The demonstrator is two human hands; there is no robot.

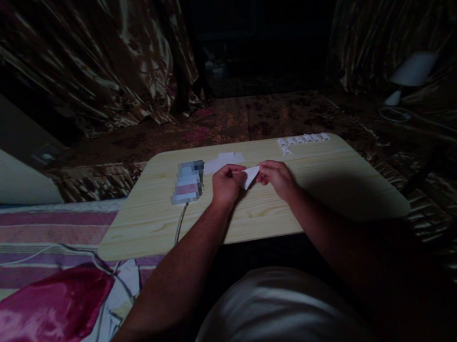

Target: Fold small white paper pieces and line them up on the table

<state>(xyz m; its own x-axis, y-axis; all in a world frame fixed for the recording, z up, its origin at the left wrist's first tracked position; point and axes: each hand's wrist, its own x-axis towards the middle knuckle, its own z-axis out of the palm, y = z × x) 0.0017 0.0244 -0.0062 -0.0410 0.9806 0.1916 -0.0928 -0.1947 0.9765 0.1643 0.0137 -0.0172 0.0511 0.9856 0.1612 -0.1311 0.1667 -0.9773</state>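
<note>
Between my two hands, just above the wooden table [237, 222], is a small white piece of paper [250, 177] folded to a triangle. My left hand [229, 185] pinches its left side, thumb on top. At its right corner the fingertips of my right hand [276, 177] are closed on the paper. Flat white paper sheets [223, 163] lie just beyond my left hand. Several small folded white paper pieces [305, 138] sit in a row at the table's far right, with one more in front of the row.
A phone [187, 182], blurred out, lies left of my hands with a white cable [180, 225] running off the near edge. A bed with a striped cover [98, 211] and a shiny pink cloth [46, 315] is at the left. A white lamp [414, 69] stands at the right.
</note>
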